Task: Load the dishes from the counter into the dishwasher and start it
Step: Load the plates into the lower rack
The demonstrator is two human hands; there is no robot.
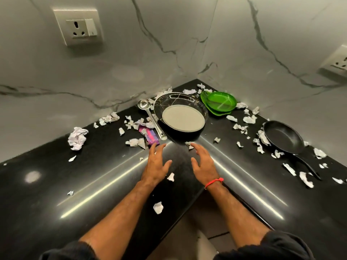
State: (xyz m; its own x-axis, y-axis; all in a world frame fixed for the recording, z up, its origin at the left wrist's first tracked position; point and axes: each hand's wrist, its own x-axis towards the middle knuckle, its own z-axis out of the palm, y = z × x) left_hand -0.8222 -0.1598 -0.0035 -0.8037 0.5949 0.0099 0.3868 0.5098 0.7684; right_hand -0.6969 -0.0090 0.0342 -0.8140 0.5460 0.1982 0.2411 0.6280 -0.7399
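Grey marble-veined walls meet in a corner behind a glossy black L-shaped table (97, 181), which is littered with torn scraps of white paper (77, 138) from end to end. Pushed back near the corner sits a stack of round plates, a black marbled one with a smaller pale grey one (183, 118) on top. A long steel ladle (151, 117) lies just to their left with its bowl toward the wall, beside a purple wrapper (150, 136). Two green leaf-shaped plastic dishes (219, 103) are nested behind and to the right. A black non-stick frying pan (283, 136) rests well apart along the right wing, its handle pointing toward the front edge.

Both hands are empty and spread, fingers loosely parted. The left hand (156, 164) and the right hand (202, 164) hover side by side short of the plate stack, likely set to take it from either side, since a stack lifts more safely with two hands.

Between the hands and the plates lies mostly bare surface, so the reach looks open. The ladle and wrapper crowd the left flank; the right flank has more room. No dishwasher is in view.
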